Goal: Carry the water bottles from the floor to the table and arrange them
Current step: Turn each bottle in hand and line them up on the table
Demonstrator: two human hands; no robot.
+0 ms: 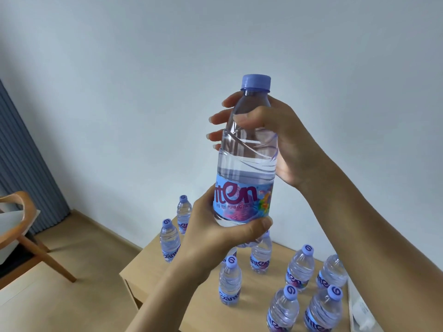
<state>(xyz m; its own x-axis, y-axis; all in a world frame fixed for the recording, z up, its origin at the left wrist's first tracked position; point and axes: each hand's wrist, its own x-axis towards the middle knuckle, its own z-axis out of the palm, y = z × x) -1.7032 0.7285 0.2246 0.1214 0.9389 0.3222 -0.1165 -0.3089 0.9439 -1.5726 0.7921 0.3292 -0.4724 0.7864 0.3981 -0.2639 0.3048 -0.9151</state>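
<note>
Pale wall (119, 68) filled most of the view; below it sat the wooden counter (153, 267) with nine or so bottles already standing upright and apart. You held one more water bottle (247, 164) upright above them. Your right hand (275, 140) had its fingers wrapped round the shoulder, your left hand (215, 226) its fingers curled under the label band. For a clean placement you wanted to lower it straight into a free gap, base flat, without knocking neighbours. Label (242, 202) read "nten" partly, plus "PURIFIED"; smaller print was illegible. Cap (256, 83) was purple-blue.

Ten water bottles (247, 149), one chair (21, 226)
</note>
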